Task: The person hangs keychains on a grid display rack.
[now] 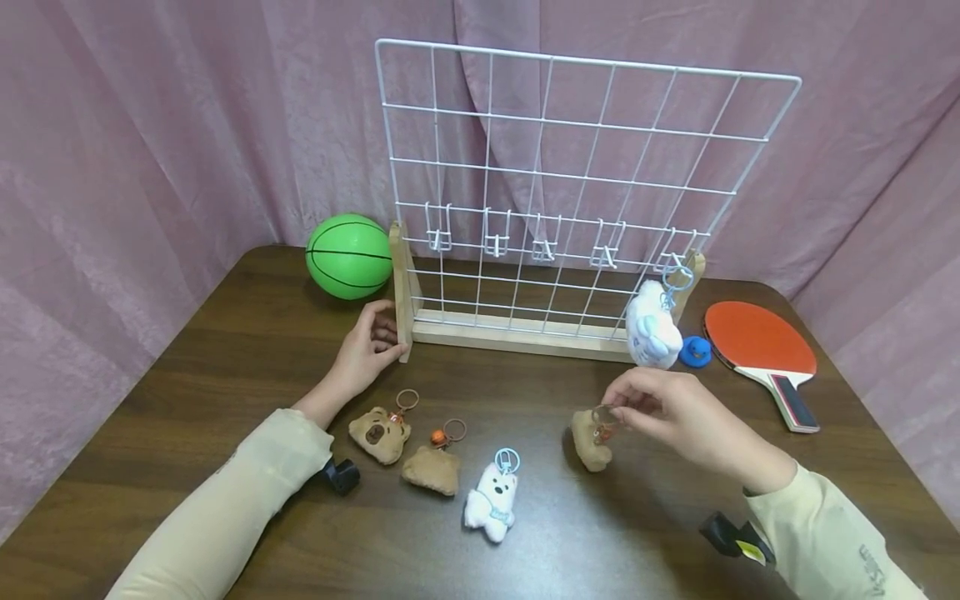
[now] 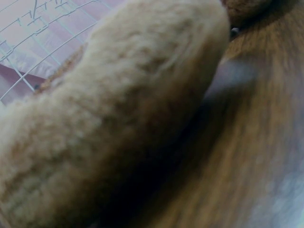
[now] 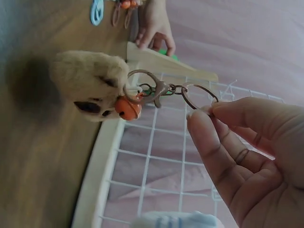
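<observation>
In the head view my right hand (image 1: 678, 412) pinches the metal ring of a brown plush bear keychain (image 1: 590, 442) between thumb and fingertips. Below the ring (image 3: 199, 97) hang a clasp and an orange bell (image 3: 128, 108), as the right wrist view shows. My left hand (image 1: 367, 346) grips the wooden left upright (image 1: 402, 292) of a white wire grid rack (image 1: 517, 171), thumb at its front edge. Two brown plush keychains (image 1: 380, 435) (image 1: 432, 469) and a white bear keychain (image 1: 492, 500) lie on the table. A white plush keychain (image 1: 651, 329) hangs from the rightmost hook.
Several white hooks (image 1: 497, 242) line the grid's lower half. Behind the left upright sits a green ball (image 1: 348, 258). To the right are a small blue toy duck (image 1: 695, 352) and a red table tennis paddle (image 1: 761, 342). A pink curtain (image 1: 225, 125) closes off the back.
</observation>
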The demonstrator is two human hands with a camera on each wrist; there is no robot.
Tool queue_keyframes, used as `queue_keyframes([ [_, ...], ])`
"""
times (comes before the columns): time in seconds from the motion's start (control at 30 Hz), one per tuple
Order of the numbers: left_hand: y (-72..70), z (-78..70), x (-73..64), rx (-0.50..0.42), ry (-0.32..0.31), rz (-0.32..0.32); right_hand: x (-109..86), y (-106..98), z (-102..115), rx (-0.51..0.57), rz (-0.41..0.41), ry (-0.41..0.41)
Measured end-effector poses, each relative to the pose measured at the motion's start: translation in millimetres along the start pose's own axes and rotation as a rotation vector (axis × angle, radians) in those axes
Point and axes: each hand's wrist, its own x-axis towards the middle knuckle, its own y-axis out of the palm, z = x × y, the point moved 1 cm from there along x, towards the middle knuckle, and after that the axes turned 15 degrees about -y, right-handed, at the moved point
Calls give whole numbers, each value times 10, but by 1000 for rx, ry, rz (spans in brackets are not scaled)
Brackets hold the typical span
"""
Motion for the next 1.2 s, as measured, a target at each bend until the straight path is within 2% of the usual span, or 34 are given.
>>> queue_keyframes([
  [0.23, -7, -41, -22, 12, 17, -2, 138, -195, -46, -134, -30, -15],
  [0.63, -6, -30, -11, 11, 1, -6, 480, -501, -133, -245, -85, 21],
  [0.93, -3, -22, -9, 11, -6, -6, 717, -617, -187, -250, -151, 90],
  [1.07, -2, -30, -13, 16, -4, -5, 766, -654, -214, -261, -184, 119],
  [1.2, -1, -27, -11, 23, -9, -3, 791, -669, -251, -291, -176, 147],
])
